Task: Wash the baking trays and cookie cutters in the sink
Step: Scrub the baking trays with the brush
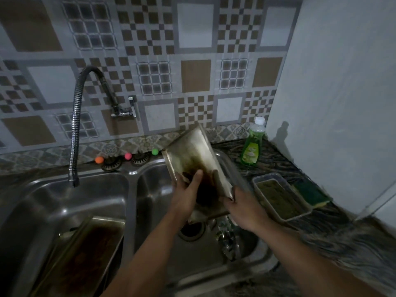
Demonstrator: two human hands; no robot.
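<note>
From the head camera, the step in hand looks like scrubbing one baking tray [194, 156], held tilted above the right basin of the double sink [132, 173], its far end raised toward the sink's back rim. The left hand [188, 192] lies across the tray's dark, burnt-looking lower face, fingers curled on it; whether they hold a scourer is unclear. The right hand [244, 205] clamps the tray's near right edge. The tray is dull metal, stained brown-black toward the bottom. A second tray [85, 251], equally browned, leans in the left basin. Next probably comes soap from the green bottle [251, 147] at the counter's back corner, or water from the tap [75, 133].
</note>
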